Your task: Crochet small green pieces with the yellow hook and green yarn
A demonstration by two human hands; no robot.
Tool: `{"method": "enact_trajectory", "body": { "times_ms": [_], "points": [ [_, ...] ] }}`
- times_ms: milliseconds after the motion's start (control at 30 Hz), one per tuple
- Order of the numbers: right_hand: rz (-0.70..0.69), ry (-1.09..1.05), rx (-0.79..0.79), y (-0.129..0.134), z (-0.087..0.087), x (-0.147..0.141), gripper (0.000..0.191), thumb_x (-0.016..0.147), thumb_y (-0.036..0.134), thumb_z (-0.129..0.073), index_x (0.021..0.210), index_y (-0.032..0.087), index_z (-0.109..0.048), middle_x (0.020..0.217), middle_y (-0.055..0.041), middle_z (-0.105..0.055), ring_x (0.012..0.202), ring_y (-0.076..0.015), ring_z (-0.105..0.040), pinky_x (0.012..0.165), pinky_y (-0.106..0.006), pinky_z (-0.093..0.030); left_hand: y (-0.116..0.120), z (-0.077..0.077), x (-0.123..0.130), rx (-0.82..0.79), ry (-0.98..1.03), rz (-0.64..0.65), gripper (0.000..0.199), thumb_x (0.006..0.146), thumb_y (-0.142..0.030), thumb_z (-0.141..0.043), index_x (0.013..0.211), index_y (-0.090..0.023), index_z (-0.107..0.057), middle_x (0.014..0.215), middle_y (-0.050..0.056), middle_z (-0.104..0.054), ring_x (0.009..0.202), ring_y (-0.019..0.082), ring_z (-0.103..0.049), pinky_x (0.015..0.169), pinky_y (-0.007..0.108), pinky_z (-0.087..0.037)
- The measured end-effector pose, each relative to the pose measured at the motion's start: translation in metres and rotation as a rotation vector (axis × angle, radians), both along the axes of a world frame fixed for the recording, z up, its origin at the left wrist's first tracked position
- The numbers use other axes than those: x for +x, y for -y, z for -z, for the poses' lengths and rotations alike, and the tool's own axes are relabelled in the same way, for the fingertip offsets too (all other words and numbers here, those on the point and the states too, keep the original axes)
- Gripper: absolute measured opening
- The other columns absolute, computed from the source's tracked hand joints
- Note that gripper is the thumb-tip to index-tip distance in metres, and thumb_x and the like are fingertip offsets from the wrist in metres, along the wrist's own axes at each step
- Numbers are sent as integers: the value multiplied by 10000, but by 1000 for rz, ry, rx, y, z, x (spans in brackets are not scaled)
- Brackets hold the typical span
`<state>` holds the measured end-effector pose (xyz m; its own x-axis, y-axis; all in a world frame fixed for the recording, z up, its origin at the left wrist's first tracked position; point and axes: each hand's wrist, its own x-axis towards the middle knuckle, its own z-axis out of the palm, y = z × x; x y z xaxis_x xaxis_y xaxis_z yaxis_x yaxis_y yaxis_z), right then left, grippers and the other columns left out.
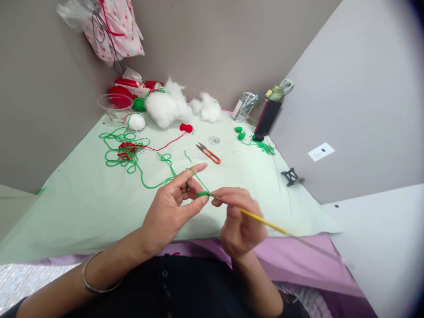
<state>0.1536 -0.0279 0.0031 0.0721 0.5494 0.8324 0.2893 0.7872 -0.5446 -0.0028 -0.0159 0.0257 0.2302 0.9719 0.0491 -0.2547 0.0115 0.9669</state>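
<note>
My left hand [174, 205] pinches a small green crochet piece [201, 194] between thumb and fingers, its index finger stretched out with green yarn [199, 177] running over it. In my right hand [243, 216] is a crochet hook [261, 219] with a yellow handle, closed between thumb and fingers. The hook's metal tip meets the green piece at my left fingertips. From my left hand the green yarn trails left to a loose tangle [124, 148] on the table. Orange thread snips [208, 153] lie just beyond my hands.
White stuffing [167, 106], a white yarn ball [136, 122], a clear plastic tub [114, 108] and a tissue box [132, 86] stand at the back. A red crocheted piece [186, 127] and a small dish [214, 140] lie mid-table. A bottle [258, 112] and phone [268, 117] stand right.
</note>
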Motion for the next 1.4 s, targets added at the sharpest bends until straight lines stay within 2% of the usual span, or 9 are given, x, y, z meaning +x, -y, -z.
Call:
{"method": "enact_trajectory", "body": {
  "times_ms": [133, 400, 533, 700, 833, 967, 1067, 1167, 1400],
  "points": [
    [-65, -178, -115, 1, -4, -2, 234, 1056, 142, -487, 1079, 218, -707, 936, -51, -741, 727, -149, -678, 602, -313, -564, -1, 0, -3, 33, -14, 25, 394, 899, -211, -794, 1282, -293, -753, 993, -19, -647, 860, 95, -635, 837, 213, -512],
    [-22, 13, -55, 3, -4, 3, 234, 1040, 105, -507, 1096, 203, -712, 895, -47, -737, 848, -176, -721, 713, -337, -606, -2, 0, -2, 143, -94, -63, 225, 902, -160, -758, 1098, -261, -801, 968, -10, -675, 875, 103, -638, 874, 218, -532],
    [8, 94, 41, 0, 0, 3, 218, 1052, 135, -509, 1140, 187, -701, 908, -62, -736, 899, -184, -721, 721, -334, -609, -1, 0, 1, 235, -142, -132, 318, 882, -132, -764, 1177, -248, -792, 892, -17, -679, 846, 107, -625, 870, 214, -538],
    [143, 213, 107, -2, 11, 3, 222, 1038, 144, -550, 1173, 197, -718, 987, -74, -736, 911, -178, -708, 718, -323, -607, 0, 0, 4, 78, -4, -73, 467, 870, -200, -818, 1329, -227, -734, 862, -26, -682, 822, 108, -641, 841, 217, -542],
    [294, 322, 197, -2, 11, 2, 296, 966, 90, -645, 1198, 231, -762, 1063, -81, -711, 962, -198, -705, 735, -329, -610, -3, -3, 4, -201, 244, 100, 522, 857, -242, -848, 1363, -238, -724, 822, -32, -665, 756, 97, -628, 765, 209, -532],
    [102, -23, -53, -2, -1, 2, 253, 1042, 163, -540, 1124, 259, -759, 920, -40, -709, 803, -167, -665, 667, -329, -565, -10, -6, 0, -366, 347, 156, 390, 855, -227, -842, 1242, -197, -799, 841, -15, -641, 710, 67, -579, 712, 186, -498],
    [-91, -276, -245, -5, -8, 1, 220, 1055, 211, -545, 1030, 258, -759, 863, -16, -693, 698, -137, -616, 620, -311, -525, -12, -7, 0, -260, 311, 121, 376, 850, -212, -847, 1223, -244, -814, 838, -24, -633, 738, 72, -588, 747, 188, -492],
    [-144, -277, -304, -7, -8, -2, 198, 1042, 215, -579, 1043, 263, -771, 947, -28, -740, 720, -137, -644, 634, -314, -556, -9, -5, 2, -171, 252, 98, 393, 841, -221, -862, 1225, -288, -813, 833, -31, -635, 782, 89, -603, 788, 203, -497],
    [224, 127, 16, -3, 4, -7, 345, 957, 90, -660, 1182, 325, -775, 1093, -62, -753, 945, -208, -743, 736, -350, -635, -10, 0, 8, -308, 323, 112, 411, 821, -263, -877, 1224, -222, -808, 893, 13, -705, 814, 123, -613, 836, 259, -521]
  ]
}}
